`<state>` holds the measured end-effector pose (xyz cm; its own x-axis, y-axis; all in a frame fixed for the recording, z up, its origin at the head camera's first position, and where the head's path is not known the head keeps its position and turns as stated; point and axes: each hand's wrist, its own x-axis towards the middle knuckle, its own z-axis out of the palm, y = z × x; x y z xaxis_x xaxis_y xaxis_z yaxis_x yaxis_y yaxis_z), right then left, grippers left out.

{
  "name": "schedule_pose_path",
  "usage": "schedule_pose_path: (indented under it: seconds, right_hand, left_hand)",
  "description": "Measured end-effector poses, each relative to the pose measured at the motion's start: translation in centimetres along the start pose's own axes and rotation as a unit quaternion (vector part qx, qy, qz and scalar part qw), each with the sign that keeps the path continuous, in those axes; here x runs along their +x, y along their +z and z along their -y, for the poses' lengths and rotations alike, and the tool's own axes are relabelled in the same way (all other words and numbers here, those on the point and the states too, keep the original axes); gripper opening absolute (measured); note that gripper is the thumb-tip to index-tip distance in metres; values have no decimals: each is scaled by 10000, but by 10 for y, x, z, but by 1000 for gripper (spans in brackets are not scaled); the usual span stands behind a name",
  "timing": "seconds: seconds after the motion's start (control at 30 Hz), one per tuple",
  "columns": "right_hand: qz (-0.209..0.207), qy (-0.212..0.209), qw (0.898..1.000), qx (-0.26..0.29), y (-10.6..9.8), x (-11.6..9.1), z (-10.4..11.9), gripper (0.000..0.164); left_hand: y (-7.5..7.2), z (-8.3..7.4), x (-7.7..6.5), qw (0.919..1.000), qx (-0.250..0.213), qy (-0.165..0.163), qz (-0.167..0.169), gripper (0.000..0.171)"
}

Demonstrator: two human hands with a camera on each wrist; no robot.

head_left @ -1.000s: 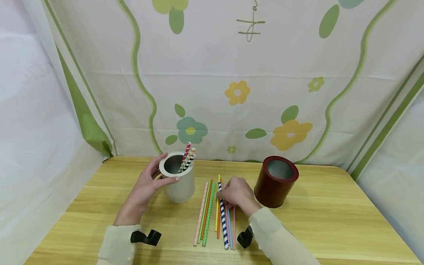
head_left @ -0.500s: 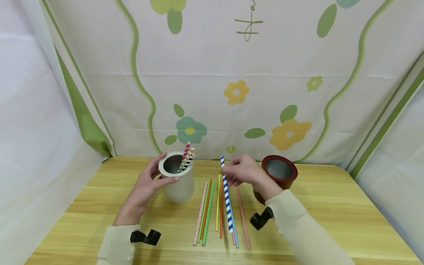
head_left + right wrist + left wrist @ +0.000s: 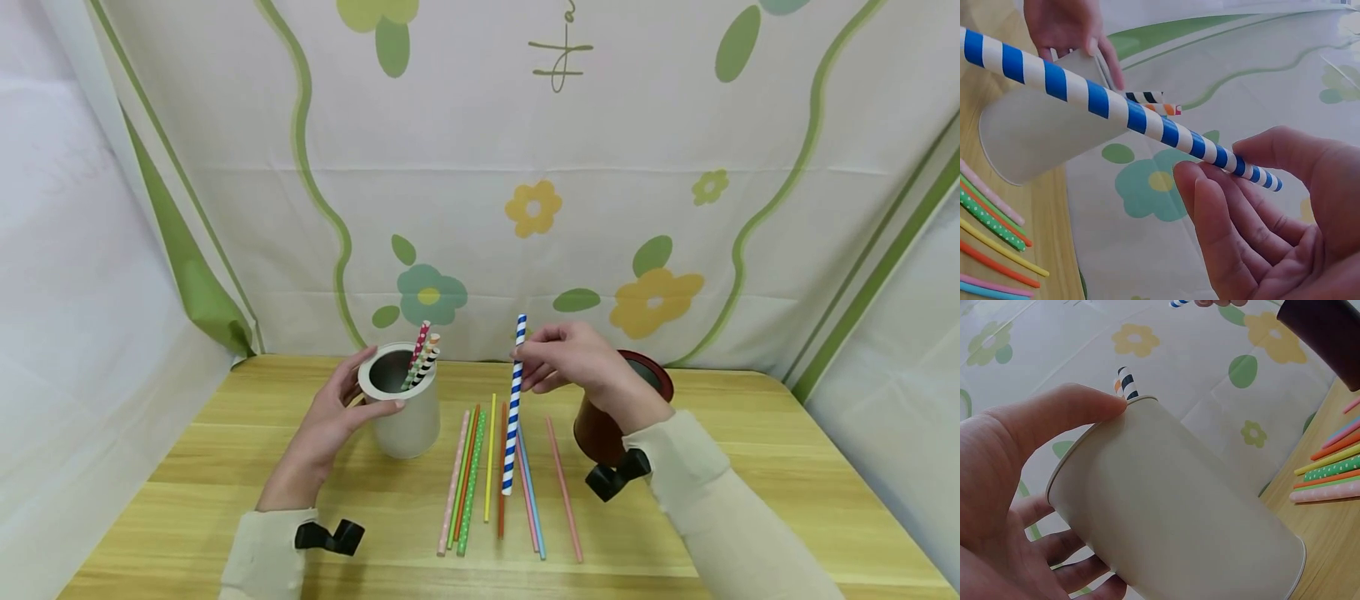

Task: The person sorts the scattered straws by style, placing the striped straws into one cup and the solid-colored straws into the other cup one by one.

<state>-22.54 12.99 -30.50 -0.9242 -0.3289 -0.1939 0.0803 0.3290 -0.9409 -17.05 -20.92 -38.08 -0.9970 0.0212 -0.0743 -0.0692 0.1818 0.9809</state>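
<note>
My right hand [image 3: 581,362] pinches a blue-and-white striped paper straw [image 3: 512,425] near its upper end between thumb and fingers. The straw hangs nearly upright, raised off the table. In the right wrist view the grip on the striped straw [image 3: 1097,100] shows closely. My left hand [image 3: 322,437] holds a white can [image 3: 411,425] by its rim, thumb on the near side and fingers round the left. Several patterned straws [image 3: 424,358] lean inside that can, among them a black-and-white one [image 3: 1127,382]. Their lower ends are hidden.
Between the cans lie several loose straws: a green dotted one [image 3: 472,483], a yellow one [image 3: 491,458], a blue one [image 3: 531,496] and a pink one [image 3: 564,492]. A dark red can [image 3: 600,429] stands partly behind my right hand. Patterned cloth [image 3: 480,208] hangs behind the table.
My right hand has lifted the blue striped straw from the pile, up and to the right, and the straw has swung more upright. A pink straw has shifted right. The left hand stays put.
</note>
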Motion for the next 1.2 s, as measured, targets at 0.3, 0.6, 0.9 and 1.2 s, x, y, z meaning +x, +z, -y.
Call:
schedule_pose_path:
  seconds: [0.3,0.6,0.9,1.2]
  right_hand:
    - [-64,-292,9988,396,-7,-2,7,24]
    - [102,-620,9923,1072,-17,-3,12,15]
    - [8,-843,9839,1577,-23,-7,18,14]
    - [-88,-1008,9781,1816,-20,-6,27,13]
  left_hand:
    - [-1,0,0,10000,-13,3,19,98]
    - [0,1,1,10000,-29,17,-3,98]
    - [0,1,2,10000,-38,-4,-30,97]
    - [0,1,1,10000,-44,21,-15,98]
